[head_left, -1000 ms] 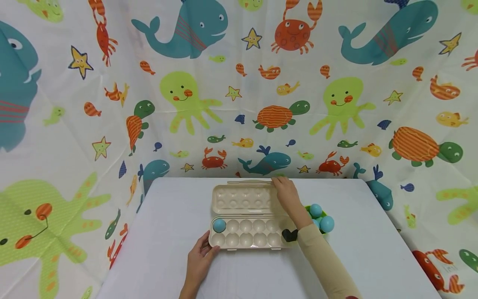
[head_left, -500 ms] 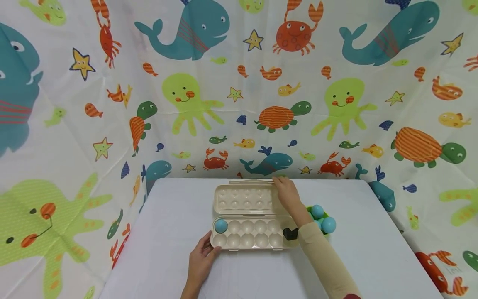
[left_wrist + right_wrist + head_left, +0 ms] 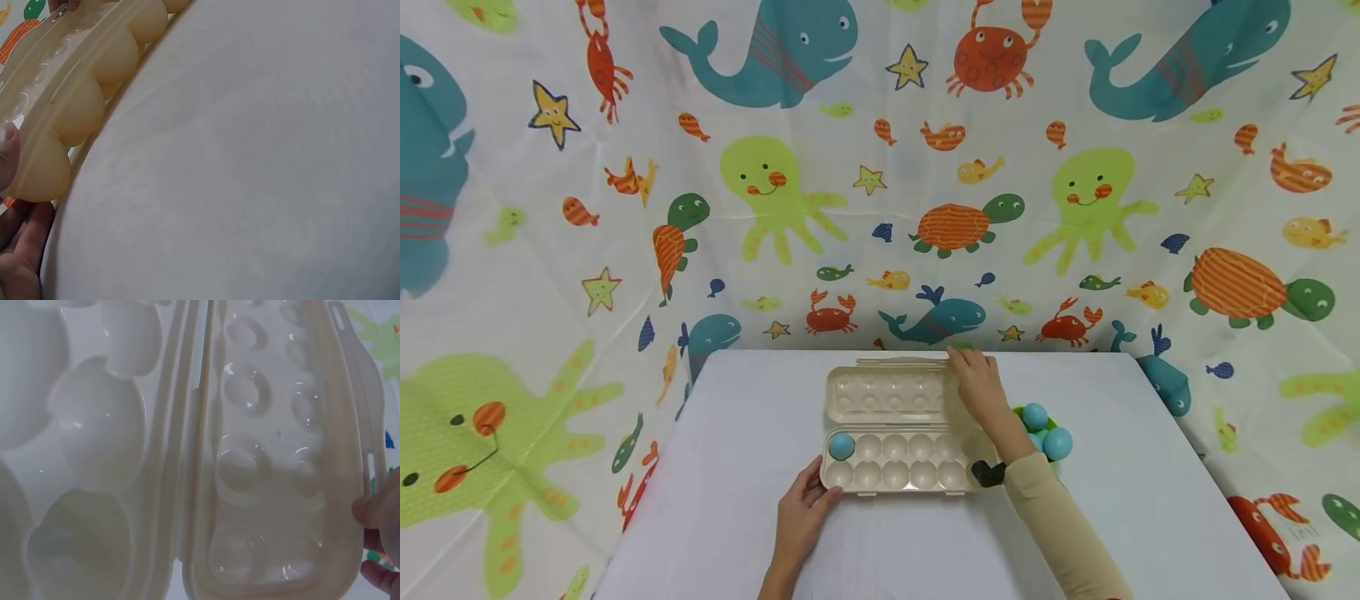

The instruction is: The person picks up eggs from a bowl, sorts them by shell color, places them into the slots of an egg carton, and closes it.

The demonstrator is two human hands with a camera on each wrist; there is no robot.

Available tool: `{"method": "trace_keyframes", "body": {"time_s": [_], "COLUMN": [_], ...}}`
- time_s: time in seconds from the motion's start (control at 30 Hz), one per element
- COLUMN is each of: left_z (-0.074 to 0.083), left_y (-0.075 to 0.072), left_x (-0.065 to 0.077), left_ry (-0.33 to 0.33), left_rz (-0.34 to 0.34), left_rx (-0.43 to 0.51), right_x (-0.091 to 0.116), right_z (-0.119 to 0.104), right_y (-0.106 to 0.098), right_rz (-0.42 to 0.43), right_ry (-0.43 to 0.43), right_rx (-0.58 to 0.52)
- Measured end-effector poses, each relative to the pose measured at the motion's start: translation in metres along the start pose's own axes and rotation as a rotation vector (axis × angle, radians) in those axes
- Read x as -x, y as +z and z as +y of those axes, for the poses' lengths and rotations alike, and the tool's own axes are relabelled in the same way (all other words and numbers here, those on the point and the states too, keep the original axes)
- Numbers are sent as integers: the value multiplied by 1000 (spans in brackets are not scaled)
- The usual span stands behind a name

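Observation:
A beige plastic egg carton (image 3: pixel 895 477) lies open on the table, its lid (image 3: pixel 887 396) folded back toward the patterned cloth. One blue egg (image 3: pixel 842 447) sits in the far left cup; the cups visible beside it hold nothing. My left hand (image 3: pixel 801 514) grips the carton's left front corner, thumb on the rim and fingers underneath, as the left wrist view also shows. At the lid's far right edge, my right hand (image 3: pixel 981 392) pinches the rim between thumb and fingers. The right forearm covers the carton's right end.
Several blue eggs (image 3: pixel 1057 443) rest in a green container (image 3: pixel 1052 414), partly behind the right forearm. A black object (image 3: pixel 987 473) shows by the right sleeve. A cloth with sea animals hangs behind the white table (image 3: pixel 730 467).
The head view has shifted slightly. Both hands keep their hold on the carton and its lid, and the eggs stay where they were.

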State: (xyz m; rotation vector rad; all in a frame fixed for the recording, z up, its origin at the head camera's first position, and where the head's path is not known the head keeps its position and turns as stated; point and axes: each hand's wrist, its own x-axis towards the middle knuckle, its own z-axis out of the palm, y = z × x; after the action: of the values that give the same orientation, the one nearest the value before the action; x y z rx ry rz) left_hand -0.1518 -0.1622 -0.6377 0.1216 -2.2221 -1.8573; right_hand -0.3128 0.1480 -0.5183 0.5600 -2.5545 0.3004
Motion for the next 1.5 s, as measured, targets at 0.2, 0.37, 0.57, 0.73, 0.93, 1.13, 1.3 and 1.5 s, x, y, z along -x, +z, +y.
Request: {"method": "trace_keyframes", "body": {"time_s": [0.2,0.37,0.57,0.73,0.93,1.13,1.3,1.5], "left_z": [-1,1,14,25,-1,-2,-1,0], "left_y": [0,-1,0,-2,-3,-2,0,4], "left_x": [-2,-3,0,3,-1,-2,-3,-4], "left_ry": [3,22,-1,-11,4,2,-24,-39], "left_rz": [32,40,45,39,36,43,23,-4], "left_rx": [-2,0,-14,-43,-42,-27,-30,-28], "right_x": [-3,0,19,42,66,91,110,129], "right_z": [-7,-8,7,26,45,58,66,71], "right_y": [-15,-31,-49,-62,-71,-72,-72,-71], "right_rz": [-51,-72,-17,-5,-70,-135,-188,-254], "right_ry": [34,98,187,283,460,624,730,794], "right_rx": [-38,-73,-93,-140,-124,-116,-138,-170]}}
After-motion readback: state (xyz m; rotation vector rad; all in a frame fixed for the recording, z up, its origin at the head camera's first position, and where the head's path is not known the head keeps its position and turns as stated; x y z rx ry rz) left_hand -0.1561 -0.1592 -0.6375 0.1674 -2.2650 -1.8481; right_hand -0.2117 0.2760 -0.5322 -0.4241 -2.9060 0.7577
